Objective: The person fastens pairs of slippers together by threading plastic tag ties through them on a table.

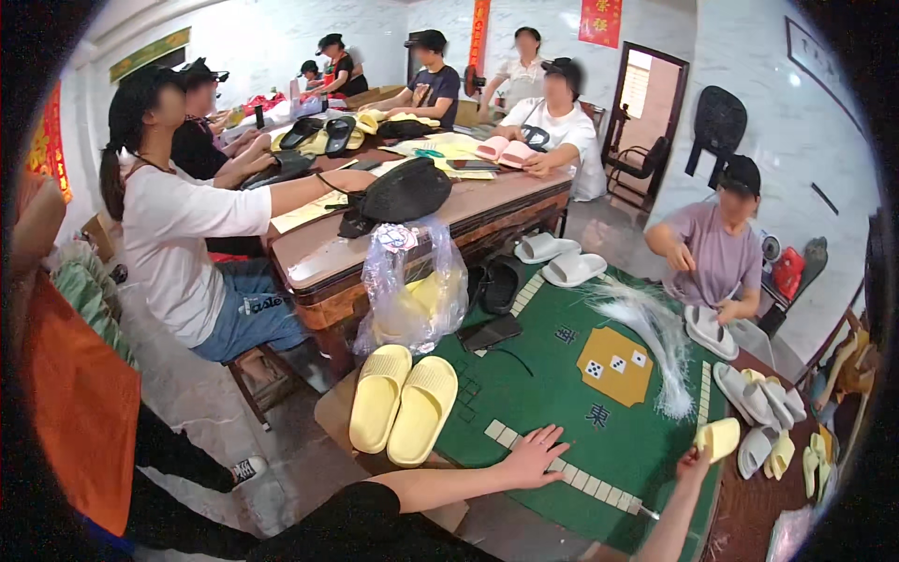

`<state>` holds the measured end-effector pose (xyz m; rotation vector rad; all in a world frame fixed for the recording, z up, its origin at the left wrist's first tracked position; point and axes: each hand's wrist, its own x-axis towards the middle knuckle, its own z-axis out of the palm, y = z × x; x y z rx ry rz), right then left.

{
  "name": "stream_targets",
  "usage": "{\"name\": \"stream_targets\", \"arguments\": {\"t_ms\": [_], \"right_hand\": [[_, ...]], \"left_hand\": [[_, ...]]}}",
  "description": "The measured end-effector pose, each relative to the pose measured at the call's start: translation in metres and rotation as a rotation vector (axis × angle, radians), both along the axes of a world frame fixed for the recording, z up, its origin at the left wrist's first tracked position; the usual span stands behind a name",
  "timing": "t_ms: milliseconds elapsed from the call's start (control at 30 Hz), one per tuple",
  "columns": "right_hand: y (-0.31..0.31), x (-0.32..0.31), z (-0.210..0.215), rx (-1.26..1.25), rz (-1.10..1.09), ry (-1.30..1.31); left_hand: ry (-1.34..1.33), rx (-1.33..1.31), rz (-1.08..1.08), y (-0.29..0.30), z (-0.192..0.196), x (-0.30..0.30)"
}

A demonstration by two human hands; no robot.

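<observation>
My left hand (537, 458) lies flat with its fingers spread on the green table cover (510, 393), which is printed with tiles and dice. Nothing is in it. At the right edge of this cover, my right hand (692, 463) is closed on a pale yellow slipper (719, 439). Left of my left hand, a pair of larger yellow slippers (423, 412) rests side by side at the table's corner. A long bundle of thin white plastic strands (660, 351) spreads across the cover ahead of my right hand.
Grey and yellow slippers (754, 398) cluster at the right. A clear plastic bag (403, 314), a black phone (490, 332) and white slippers (574, 269) lie farther up. Across from me, a person in a lilac top (716, 245) handles a white slipper. Others sit around a wooden table (323, 258).
</observation>
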<state>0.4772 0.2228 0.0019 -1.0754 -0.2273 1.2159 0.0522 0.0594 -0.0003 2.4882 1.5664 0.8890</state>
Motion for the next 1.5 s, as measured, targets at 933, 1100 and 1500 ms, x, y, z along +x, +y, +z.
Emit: {"name": "stream_targets", "arguments": {"t_ms": [933,1100,1500], "right_hand": [[-0.194,-0.266,0.043,0.26,0.073,-0.327],[-0.193,-0.217,0.044,0.264,0.071,-0.218],[-0.225,-0.23,0.041,0.198,-0.161,-0.333]], "left_hand": [[-1.406,-0.619,-0.355,0.034,0.019,-0.044],[-1.285,-0.7,-0.318,0.035,0.028,-0.037],[-1.185,-0.677,-0.005,0.035,0.006,-0.042]]}}
